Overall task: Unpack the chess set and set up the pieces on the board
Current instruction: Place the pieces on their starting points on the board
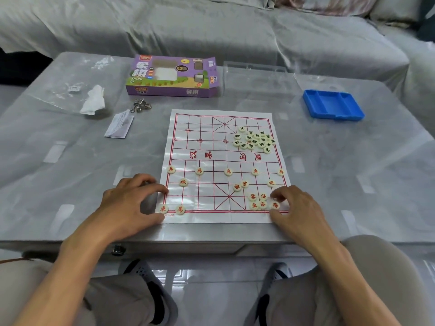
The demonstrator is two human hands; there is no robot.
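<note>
A white paper chess board (pixel 211 142) with red lines lies flat on the table. Five red soldier pieces (pixel 227 171) stand in a row, with two red cannons (pixel 183 182) behind them. A red chariot (pixel 163 208) and horse (pixel 180 209) sit at the near left corner. Several loose red pieces (pixel 256 201) cluster near the right corner. A heap of black pieces (pixel 255 139) lies on the far right half. My left hand (pixel 131 203) rests on the board's left edge with arched fingers. My right hand (pixel 296 210) pinches a red piece (pixel 275 204) between thumb and forefinger.
The purple chess box (pixel 174 77) lies at the back, with a clear plastic lid (pixel 256 83) to its right and a blue tray (pixel 333 104) further right. A crumpled tissue (pixel 93 102), a metal ring puzzle (pixel 141 105) and a folded leaflet (pixel 119 125) lie left of the board.
</note>
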